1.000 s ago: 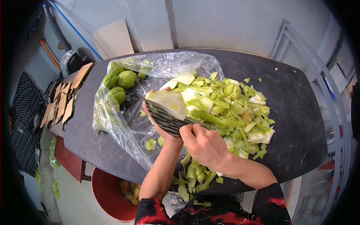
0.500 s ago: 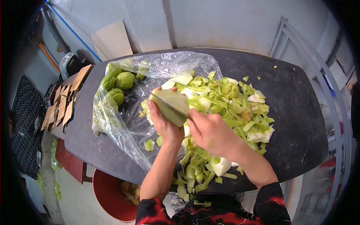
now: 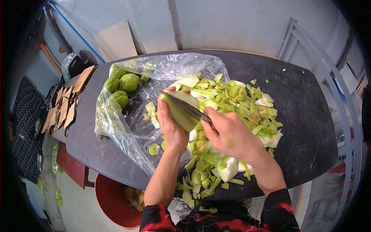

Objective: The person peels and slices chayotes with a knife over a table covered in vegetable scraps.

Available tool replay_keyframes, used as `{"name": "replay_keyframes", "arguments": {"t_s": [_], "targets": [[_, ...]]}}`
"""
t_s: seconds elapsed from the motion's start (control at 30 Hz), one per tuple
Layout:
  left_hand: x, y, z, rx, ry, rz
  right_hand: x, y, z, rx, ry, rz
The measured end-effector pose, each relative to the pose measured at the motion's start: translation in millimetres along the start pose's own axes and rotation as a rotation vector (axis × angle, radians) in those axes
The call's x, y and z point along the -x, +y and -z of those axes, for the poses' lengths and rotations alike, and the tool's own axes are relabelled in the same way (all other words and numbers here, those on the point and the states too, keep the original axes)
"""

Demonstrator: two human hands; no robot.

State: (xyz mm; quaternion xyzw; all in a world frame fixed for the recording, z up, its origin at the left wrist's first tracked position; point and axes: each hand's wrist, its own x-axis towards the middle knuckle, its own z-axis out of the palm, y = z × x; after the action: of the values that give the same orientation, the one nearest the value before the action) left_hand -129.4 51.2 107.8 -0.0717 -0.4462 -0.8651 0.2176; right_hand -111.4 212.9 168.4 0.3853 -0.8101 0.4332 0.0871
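My left hand [image 3: 173, 125] is wrapped round a pale, peeled chayote [image 3: 181, 116], held up above the table. In my right hand [image 3: 234, 133] is a knife [image 3: 185, 105], its dark blade lying across the chayote's upper face and pointing up to the left. The fingers of my right hand close on its handle, which is mostly hidden. Beneath and to the right of my hands spreads a heap of green peelings [image 3: 243, 110] with paler pieces among it. Several whole green chayotes [image 3: 128, 82] sit in a clear plastic bag [image 3: 116, 123] on the left.
The dark table [image 3: 305, 127] has a curved edge. Below its front left stands a red bucket [image 3: 112, 201] with peelings inside. Cardboard pieces [image 3: 63, 106] lie at far left, a metal railing [image 3: 332, 62] rises at right, and a wall runs behind.
The knife has turned from lying within the chayote's cut line to resting over its face, with more blade showing. Both hands have shifted slightly right.
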Motion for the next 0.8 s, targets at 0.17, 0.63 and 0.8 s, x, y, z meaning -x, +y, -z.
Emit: {"name": "replay_keyframes", "arguments": {"t_s": [0.17,0.63,0.8], "targets": [[0,7,-5,0.117,0.067,0.113,0,-3,13,-0.129,-0.024,-0.116],[-16,33,24,0.495,-0.205,0.385,-7,39,32,-0.664,-0.135,-0.451],[-17,33,26,0.465,-0.157,0.374,-6,44,33,-0.729,-0.167,-0.456]]}}
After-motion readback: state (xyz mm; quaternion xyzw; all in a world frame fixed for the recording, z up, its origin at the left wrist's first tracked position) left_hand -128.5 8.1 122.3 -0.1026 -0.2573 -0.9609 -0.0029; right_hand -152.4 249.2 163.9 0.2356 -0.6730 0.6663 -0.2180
